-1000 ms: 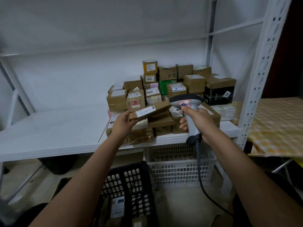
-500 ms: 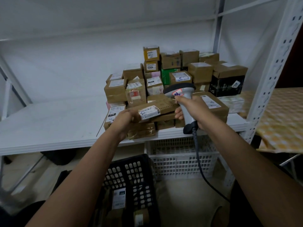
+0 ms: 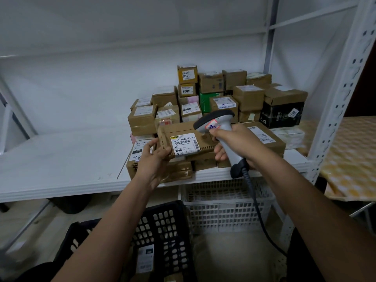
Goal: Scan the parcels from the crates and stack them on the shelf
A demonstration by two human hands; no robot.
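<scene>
Looking nearest first, I see the black crate low at the front with a labelled parcel left in it, and the white crate just beyond, under the shelf. My left hand has its fingers clamped on the left end of the flat brown parcel, while my right hand is wrapped round the grip of the scanner, its lower fingers touching the parcel's right edge. Compared with a second ago, the parcel has tipped so its white label now faces me squarely, and the scanner head has come in over its top right corner. I judge that the scan is happening or just done, so placing comes next. Farther back, the stacked parcels crowd the right half of the shelf, leaving bare board to the left; I'd set this one on the low front boxes, minding the taller columns behind.
</scene>
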